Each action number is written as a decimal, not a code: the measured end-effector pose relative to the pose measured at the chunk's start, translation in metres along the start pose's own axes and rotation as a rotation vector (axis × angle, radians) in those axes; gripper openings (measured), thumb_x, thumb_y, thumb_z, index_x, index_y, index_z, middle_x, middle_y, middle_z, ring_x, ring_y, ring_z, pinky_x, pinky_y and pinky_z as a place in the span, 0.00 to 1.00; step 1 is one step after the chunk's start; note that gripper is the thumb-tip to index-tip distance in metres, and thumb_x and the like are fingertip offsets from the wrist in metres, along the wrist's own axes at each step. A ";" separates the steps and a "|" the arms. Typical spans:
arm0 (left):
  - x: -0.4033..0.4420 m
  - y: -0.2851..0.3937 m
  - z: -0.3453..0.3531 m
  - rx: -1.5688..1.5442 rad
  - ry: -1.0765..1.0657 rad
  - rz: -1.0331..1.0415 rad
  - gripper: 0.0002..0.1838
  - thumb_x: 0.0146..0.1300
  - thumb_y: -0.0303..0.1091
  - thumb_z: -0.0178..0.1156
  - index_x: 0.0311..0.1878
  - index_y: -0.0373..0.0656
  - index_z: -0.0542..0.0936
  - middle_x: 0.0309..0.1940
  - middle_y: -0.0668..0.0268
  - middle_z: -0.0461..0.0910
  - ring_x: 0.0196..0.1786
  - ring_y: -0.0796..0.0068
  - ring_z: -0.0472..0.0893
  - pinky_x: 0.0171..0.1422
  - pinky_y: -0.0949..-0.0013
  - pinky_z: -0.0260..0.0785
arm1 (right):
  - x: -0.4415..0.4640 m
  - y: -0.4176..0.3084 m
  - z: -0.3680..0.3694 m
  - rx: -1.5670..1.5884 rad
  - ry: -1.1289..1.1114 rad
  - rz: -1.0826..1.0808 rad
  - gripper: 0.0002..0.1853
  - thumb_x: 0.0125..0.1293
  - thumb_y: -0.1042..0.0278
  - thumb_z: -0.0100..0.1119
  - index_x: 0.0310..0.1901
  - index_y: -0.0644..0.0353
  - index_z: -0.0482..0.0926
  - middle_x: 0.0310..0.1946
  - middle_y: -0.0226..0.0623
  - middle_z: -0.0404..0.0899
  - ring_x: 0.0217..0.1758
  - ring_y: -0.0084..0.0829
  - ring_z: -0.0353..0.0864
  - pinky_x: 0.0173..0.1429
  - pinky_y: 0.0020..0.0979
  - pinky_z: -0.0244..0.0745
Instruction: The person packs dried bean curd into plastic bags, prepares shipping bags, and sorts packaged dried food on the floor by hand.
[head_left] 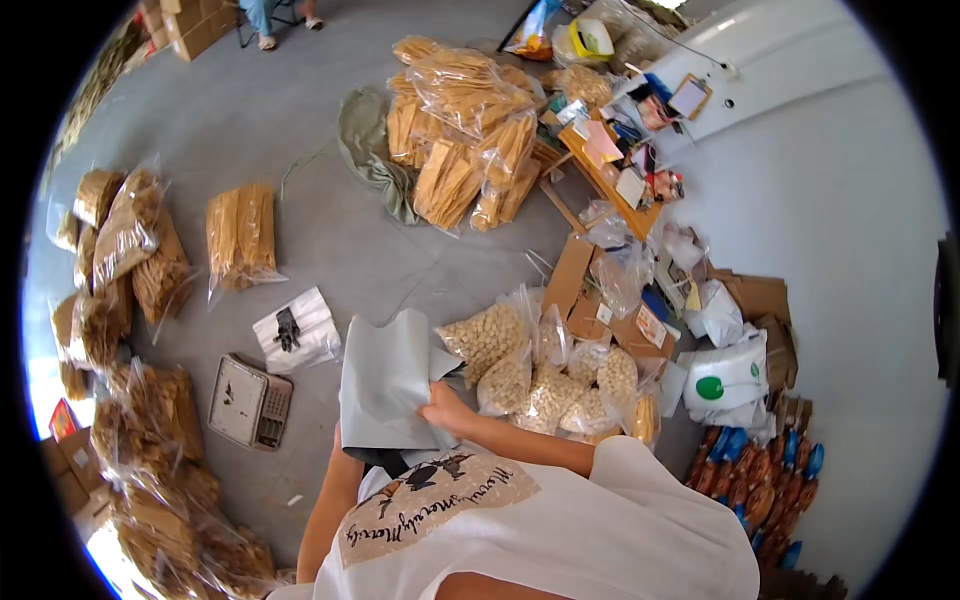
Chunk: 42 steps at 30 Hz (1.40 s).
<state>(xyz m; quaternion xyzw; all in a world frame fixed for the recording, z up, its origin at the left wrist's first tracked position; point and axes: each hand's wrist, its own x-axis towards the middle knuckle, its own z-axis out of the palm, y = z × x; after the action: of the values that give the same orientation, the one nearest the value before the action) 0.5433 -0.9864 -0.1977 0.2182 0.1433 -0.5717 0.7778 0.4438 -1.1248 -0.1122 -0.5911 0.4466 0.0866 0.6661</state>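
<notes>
In front of my chest is a grey plastic mailing bag [385,375] with a dark inside showing at its edges. My right hand [445,408] is closed on the bag's right edge. My left hand [341,446] is at its lower left side; the bag covers the fingers, so their grip is hidden. Left of the bag, on the floor, are a weighing scale [240,400] and a stack of clear plastic bags [300,332] with a small black item on top. Clear bags of pale, chunky pieces [545,390] stand close to the right.
Bagged yellow-brown sticks [465,130] are piled ahead, beside a green sack [375,140]. More brown bags [150,420] line the left. A cluttered wooden table [610,180], cardboard and blue-capped packs [760,480] lie along the right wall. A person's feet [268,42] show far off.
</notes>
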 end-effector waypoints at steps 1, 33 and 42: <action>-0.002 0.008 -0.002 0.032 -0.010 -0.017 0.28 0.56 0.49 0.41 0.55 0.41 0.58 0.51 0.58 0.63 0.52 0.61 0.65 0.55 0.59 0.59 | -0.007 -0.005 0.001 -0.070 0.029 -0.022 0.13 0.39 0.78 0.52 0.33 0.69 0.72 0.24 0.39 0.74 0.28 0.29 0.73 0.33 0.29 0.67; -0.074 0.052 -0.073 0.324 0.774 -0.645 0.14 0.44 0.21 0.53 0.38 0.29 0.69 0.30 0.54 0.74 0.28 0.59 0.75 0.33 0.58 0.69 | 0.003 0.045 0.069 -0.632 -0.072 -0.114 0.11 0.35 0.77 0.44 0.24 0.73 0.70 0.23 0.57 0.70 0.30 0.51 0.70 0.34 0.41 0.65; -0.096 0.023 -0.075 0.142 0.781 -0.440 0.17 0.44 0.18 0.52 0.42 0.29 0.67 0.32 0.51 0.73 0.32 0.57 0.75 0.35 0.57 0.70 | 0.023 0.071 0.062 -0.813 -0.223 -0.106 0.12 0.37 0.77 0.44 0.28 0.72 0.69 0.24 0.55 0.71 0.29 0.49 0.70 0.34 0.38 0.64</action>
<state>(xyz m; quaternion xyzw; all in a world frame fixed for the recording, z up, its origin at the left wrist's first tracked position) 0.5378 -0.8636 -0.2125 0.4344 0.4294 -0.6067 0.5087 0.4424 -1.0603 -0.1846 -0.8148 0.2701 0.2846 0.4268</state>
